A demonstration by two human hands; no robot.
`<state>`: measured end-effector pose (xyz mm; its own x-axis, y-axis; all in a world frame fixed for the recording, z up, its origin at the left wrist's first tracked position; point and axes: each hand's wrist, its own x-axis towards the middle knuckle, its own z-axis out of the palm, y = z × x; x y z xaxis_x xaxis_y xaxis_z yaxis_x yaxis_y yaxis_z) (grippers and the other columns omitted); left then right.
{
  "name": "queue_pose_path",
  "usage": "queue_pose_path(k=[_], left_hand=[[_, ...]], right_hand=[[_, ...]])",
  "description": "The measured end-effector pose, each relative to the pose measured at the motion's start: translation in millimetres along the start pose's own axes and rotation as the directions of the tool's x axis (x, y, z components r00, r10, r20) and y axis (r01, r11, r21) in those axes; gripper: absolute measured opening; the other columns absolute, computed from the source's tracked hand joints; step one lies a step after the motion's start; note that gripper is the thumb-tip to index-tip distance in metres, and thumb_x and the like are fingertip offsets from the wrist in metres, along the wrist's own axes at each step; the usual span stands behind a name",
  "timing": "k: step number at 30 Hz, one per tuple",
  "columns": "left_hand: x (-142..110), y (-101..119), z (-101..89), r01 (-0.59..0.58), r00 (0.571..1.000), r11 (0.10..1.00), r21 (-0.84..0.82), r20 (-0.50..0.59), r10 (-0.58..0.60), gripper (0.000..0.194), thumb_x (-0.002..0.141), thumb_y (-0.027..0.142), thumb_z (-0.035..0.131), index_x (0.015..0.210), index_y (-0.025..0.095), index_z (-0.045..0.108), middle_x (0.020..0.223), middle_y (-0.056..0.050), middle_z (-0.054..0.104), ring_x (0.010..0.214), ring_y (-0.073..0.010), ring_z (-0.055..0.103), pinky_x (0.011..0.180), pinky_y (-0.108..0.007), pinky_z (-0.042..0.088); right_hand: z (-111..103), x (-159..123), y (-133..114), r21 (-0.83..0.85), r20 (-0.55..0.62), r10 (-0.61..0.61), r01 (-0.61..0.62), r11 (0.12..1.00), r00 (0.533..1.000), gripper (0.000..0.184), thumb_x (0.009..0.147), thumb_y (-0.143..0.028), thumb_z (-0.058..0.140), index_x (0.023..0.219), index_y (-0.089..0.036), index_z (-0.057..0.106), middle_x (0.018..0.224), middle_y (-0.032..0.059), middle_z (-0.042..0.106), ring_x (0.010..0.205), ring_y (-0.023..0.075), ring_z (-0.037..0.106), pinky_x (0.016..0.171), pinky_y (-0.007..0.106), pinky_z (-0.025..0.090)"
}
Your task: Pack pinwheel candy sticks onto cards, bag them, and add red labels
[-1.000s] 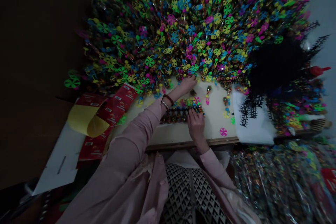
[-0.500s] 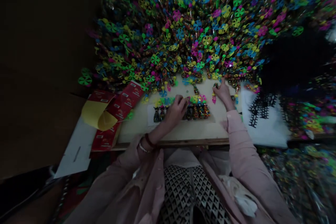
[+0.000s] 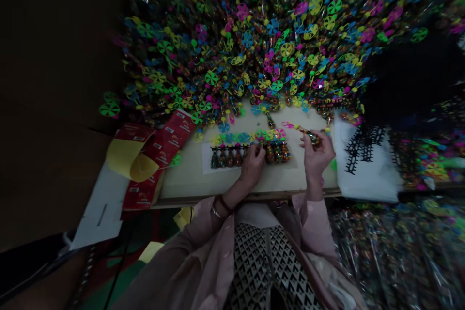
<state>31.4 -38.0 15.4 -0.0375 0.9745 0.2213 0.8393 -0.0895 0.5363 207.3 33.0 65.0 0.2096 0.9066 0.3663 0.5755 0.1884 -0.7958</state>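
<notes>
A row of small clear bottles [image 3: 229, 159] filled with multicoloured pellets hangs side by side on a black plastic strip [image 3: 232, 147]. Bright green, yellow, blue and pink tops [image 3: 236, 137] stick out beyond the strip. My left hand [image 3: 253, 165] is closed at the middle of this row, its fingertips pinching at the strip and covering part of it. To the right, my right hand [image 3: 317, 155] holds up one similar small bottle [image 3: 311, 135], tilted, its pink top [image 3: 287, 125] pointing left. The row rests on a white sheet [image 3: 208, 164].
A huge pile of the same bottles [image 3: 247, 38] covers the back of the table [image 3: 203, 186]. Red printed card [image 3: 170, 138] with a yellow curl [image 3: 127, 160] lies left. Loose black strips [image 3: 358, 147] lie on white plastic [image 3: 370, 184] at right, near a dark heap [image 3: 414, 82].
My right hand has come back from the pile's edge, lifting a bottle off the table. My left hand has shifted slightly right and down along the row.
</notes>
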Motion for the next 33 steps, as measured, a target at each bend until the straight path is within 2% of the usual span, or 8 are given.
queue_pose_path(k=[3,9,14,20,23,27,30,33], left_hand=[[-4.8,2.0,3.7,-0.009,0.997,0.999,0.032,0.077,0.007,0.019,0.09,0.012,0.042,0.097,0.018,0.059,0.101,-0.009,0.055,0.091,-0.0195,0.056,0.075,-0.028,0.048],[-9.4,-2.8,10.2,0.011,0.995,0.999,-0.031,0.104,-0.008,0.036,0.093,0.012,0.033,0.124,0.015,0.051,0.114,-0.014,0.057,0.109,-0.0236,0.053,0.09,-0.038,0.047],[-1.9,3.9,9.4,0.049,0.984,0.999,0.008,0.168,-0.05,0.038,0.095,0.015,0.033,0.129,0.018,0.049,0.114,-0.013,0.059,0.106,-0.022,0.055,0.086,-0.035,0.047],[-33.0,2.9,-36.0,0.032,0.985,0.998,0.053,0.17,-0.04,0.041,0.089,0.019,0.047,0.13,0.015,0.05,0.136,-0.019,0.048,0.115,-0.0291,0.051,0.091,-0.044,0.043],[-40.6,-24.0,-70.9,0.005,0.994,1.0,0.013,0.105,-0.006,0.031,0.088,0.015,0.048,0.116,0.018,0.06,0.112,-0.011,0.064,0.101,-0.0245,0.056,0.089,-0.04,0.044],[17.0,-57.1,-87.5,-0.042,0.999,0.998,-0.052,-0.019,0.042,0.03,0.09,0.013,0.043,0.113,0.017,0.061,0.098,-0.007,0.065,0.096,-0.0205,0.056,0.089,-0.034,0.045],[94.4,-59.7,-72.2,-0.239,0.964,0.971,0.003,0.118,0.237,0.032,0.087,0.006,0.043,0.109,0.017,0.063,0.105,-0.009,0.063,0.101,-0.0214,0.054,0.087,-0.033,0.044],[159.6,-44.5,-48.1,-0.271,0.946,0.945,0.185,0.23,0.226,0.027,0.086,0.008,0.045,0.104,0.011,0.065,0.109,-0.015,0.061,0.108,-0.0277,0.051,0.09,-0.039,0.042]], right_hand=[[14.2,-18.7,-29.3,-0.011,0.026,-0.146,0.146,0.989,0.989,0.029,0.089,-0.036,0.056,0.111,-0.019,0.061,0.11,0.0087,0.064,0.096,0.018,0.066,0.075,0.031,0.059],[50.6,-46.2,-60.8,-0.054,0.323,-0.36,0.397,0.916,0.875,0.031,0.095,-0.027,0.046,0.12,-0.02,0.062,0.124,0.0089,0.063,0.117,0.0163,0.058,0.103,0.035,0.048],[53.0,-46.2,-56.1,-0.054,0.216,-0.321,0.34,0.939,0.922,0.028,0.093,-0.03,0.05,0.114,-0.019,0.066,0.111,0.0083,0.069,0.107,0.0171,0.062,0.098,0.037,0.05],[63.1,-60.8,-45.9,-0.081,0.421,-0.405,0.478,0.874,0.811,0.029,0.095,-0.026,0.047,0.118,-0.019,0.064,0.117,0.0082,0.067,0.112,0.0174,0.06,0.099,0.036,0.047],[71.0,-79.9,-38.0,-0.191,0.502,-0.402,0.551,0.812,0.766,0.03,0.095,-0.022,0.045,0.118,-0.017,0.065,0.124,0.0094,0.064,0.11,0.0189,0.06,0.099,0.036,0.046],[80.6,-104.2,-33.8,-0.336,0.497,-0.35,0.548,0.766,0.794,0.032,0.095,-0.02,0.046,0.12,-0.013,0.064,0.125,0.0132,0.063,0.106,0.0215,0.059,0.094,0.037,0.046],[82.7,-113.6,-37.9,-0.378,0.511,-0.304,0.528,0.761,0.804,0.032,0.094,-0.018,0.046,0.12,-0.012,0.063,0.125,0.0167,0.062,0.104,0.0224,0.058,0.092,0.038,0.045],[74.2,-102.9,-43.1,-0.34,0.528,-0.301,0.522,0.782,0.794,0.028,0.094,-0.025,0.049,0.114,-0.018,0.066,0.12,0.0123,0.065,0.097,0.0207,0.059,0.089,0.037,0.044]])
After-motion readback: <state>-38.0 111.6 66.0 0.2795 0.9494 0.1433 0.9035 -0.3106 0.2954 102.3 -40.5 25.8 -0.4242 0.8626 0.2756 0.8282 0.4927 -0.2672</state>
